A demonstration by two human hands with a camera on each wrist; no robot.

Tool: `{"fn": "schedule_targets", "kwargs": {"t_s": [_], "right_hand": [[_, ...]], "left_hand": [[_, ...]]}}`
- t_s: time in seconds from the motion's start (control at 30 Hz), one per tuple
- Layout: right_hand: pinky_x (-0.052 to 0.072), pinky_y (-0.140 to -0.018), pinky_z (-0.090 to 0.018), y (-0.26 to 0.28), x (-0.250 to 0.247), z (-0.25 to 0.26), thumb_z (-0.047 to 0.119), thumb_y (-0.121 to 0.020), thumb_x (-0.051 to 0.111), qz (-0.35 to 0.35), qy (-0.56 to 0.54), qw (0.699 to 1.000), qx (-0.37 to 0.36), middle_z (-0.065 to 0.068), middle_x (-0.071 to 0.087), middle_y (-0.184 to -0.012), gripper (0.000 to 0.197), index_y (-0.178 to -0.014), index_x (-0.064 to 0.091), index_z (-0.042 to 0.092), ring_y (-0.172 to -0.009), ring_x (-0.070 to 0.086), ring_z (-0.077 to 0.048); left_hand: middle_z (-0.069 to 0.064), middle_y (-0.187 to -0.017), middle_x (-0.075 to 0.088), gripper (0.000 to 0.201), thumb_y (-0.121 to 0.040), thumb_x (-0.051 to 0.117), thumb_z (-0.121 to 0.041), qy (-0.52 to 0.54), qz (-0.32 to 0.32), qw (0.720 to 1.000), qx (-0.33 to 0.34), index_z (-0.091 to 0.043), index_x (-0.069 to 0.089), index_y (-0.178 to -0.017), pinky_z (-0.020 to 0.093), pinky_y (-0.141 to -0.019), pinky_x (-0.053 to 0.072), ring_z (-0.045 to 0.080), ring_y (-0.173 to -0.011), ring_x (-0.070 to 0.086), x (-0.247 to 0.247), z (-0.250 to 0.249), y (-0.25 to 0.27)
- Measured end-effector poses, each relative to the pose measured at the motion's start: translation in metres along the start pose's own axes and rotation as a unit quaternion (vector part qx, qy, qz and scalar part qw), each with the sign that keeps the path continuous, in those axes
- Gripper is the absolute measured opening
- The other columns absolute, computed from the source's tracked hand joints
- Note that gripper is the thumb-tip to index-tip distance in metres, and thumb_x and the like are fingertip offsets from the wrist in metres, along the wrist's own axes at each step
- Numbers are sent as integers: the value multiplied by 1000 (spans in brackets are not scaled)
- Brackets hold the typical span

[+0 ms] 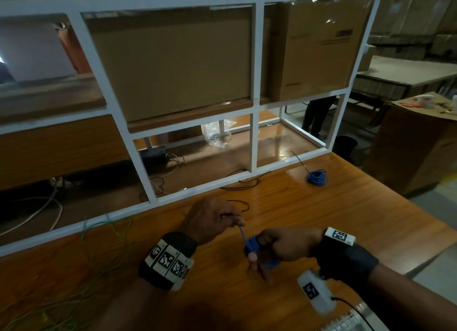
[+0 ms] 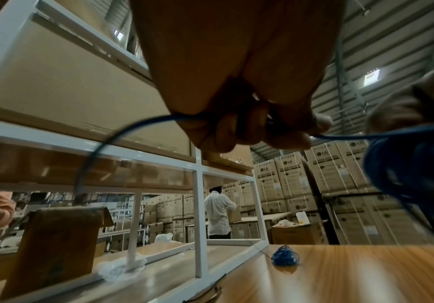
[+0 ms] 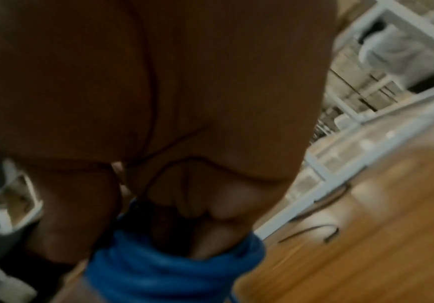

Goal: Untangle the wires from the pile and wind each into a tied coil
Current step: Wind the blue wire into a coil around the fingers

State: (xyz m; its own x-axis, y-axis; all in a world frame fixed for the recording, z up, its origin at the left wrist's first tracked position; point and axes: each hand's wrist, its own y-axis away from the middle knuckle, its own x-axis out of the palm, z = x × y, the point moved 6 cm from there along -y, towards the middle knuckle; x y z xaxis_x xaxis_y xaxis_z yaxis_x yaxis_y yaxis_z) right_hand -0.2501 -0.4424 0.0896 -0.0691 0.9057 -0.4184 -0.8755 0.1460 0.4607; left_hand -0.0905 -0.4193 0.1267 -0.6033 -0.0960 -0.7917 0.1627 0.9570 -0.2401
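Left hand (image 1: 212,219): I'm pinching the blue wire (image 1: 242,237) tail.
Right hand (image 1: 286,246): fingers wrapped in the blue coil (image 3: 174,264).
Axis: tail runs 11 o'clock from coil; left hand nearer.
Surface (image 1: 321,221): below both.

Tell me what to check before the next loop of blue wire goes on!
1. Left hand pinches the blue wire: ok.
2. Right hand holds the blue coil wound around its fingers: ok.
3. Wire taut between the hands: ok.
4. Free tail clear of knots: cannot tell.
5. Finished blue coil lies apart, out of the way: ok.
6. Green wires off the working strand: ok.
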Motion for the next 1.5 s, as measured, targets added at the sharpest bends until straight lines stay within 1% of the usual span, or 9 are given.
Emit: {"fn": "schedule_targets", "kwargs": {"t_s": [0.1,0.27,0.43,0.63,0.87,0.97,1.13,1.3,1.5], "right_hand": [[46,-74,-13,3,7,14,21,-111,41,39,-181,977,-102,-1,75,-87,37,-89,71,18,-94,69,-16],[46,-108,-38,3,2,33,17,-106,50,49,-511,806,-294,-16,75,-92,18,-107,56,1,-121,64,-30],[57,-95,-34,-14,-23,47,24,-107,44,-142,-637,679,-336,-20,70,-116,27,-107,60,3,-107,69,-26],[59,-68,-44,-22,-44,-13,42,-106,47,-557,-114,813,-127,-13,71,-93,31,-96,72,26,-79,66,-26],[54,-70,-49,-32,-32,-60,26,-104,51,-362,217,906,-6,-6,63,-87,25,-81,55,21,-76,63,-25],[52,-80,-40,-29,-13,-62,49,-109,37,-243,165,956,-15,-5,68,-84,57,-79,69,11,-78,64,-20],[48,-102,-53,-28,19,-35,65,-102,42,-88,9,994,-56,8,75,-94,68,-86,72,6,-102,69,-15],[44,-109,-58,-9,7,5,35,-110,41,-102,-243,944,-199,-7,63,-73,41,-92,58,2,-113,66,-40],[51,-90,-38,4,-14,12,29,-107,35,-141,-426,860,-245,-4,53,-57,35,-84,52,8,-88,65,-31]], "left_hand": [[-14,-82,74,4,-86,73,-29,112,-43,992,-30,-31,76,-86,30,-70,58,5,-75,68,-2,5,-6],[1,-84,76,7,-89,70,-14,251,-153,955,-34,-10,76,-86,24,-67,55,15,-78,71,4,14,-7],[-6,-59,56,20,-87,59,-2,146,-143,971,-121,-17,56,-73,24,-53,39,4,-49,49,39,15,-13],[-7,-66,56,29,-97,49,-20,4,-49,989,-136,-30,58,-71,29,-51,37,13,-56,49,77,-1,2],[-15,-101,69,20,-98,55,-33,-64,-29,991,-117,-28,71,-109,13,-68,49,0,-80,58,39,14,28],[-8,-91,72,20,-97,56,-33,-112,-47,990,-76,-24,74,-96,33,-75,54,8,-80,61,11,2,20],[-4,-87,73,16,-92,67,-31,72,-53,986,-141,-19,76,-97,22,-64,53,6,-72,66,-3,15,0],[8,-73,68,13,-91,69,-20,351,-69,896,-264,-9,75,-89,26,-54,50,20,-62,59,24,46,13],[35,-100,65,34,-92,68,-32,499,-72,838,-209,-5,70,-113,64,-88,50,56,-95,61,76,42,24]]}}
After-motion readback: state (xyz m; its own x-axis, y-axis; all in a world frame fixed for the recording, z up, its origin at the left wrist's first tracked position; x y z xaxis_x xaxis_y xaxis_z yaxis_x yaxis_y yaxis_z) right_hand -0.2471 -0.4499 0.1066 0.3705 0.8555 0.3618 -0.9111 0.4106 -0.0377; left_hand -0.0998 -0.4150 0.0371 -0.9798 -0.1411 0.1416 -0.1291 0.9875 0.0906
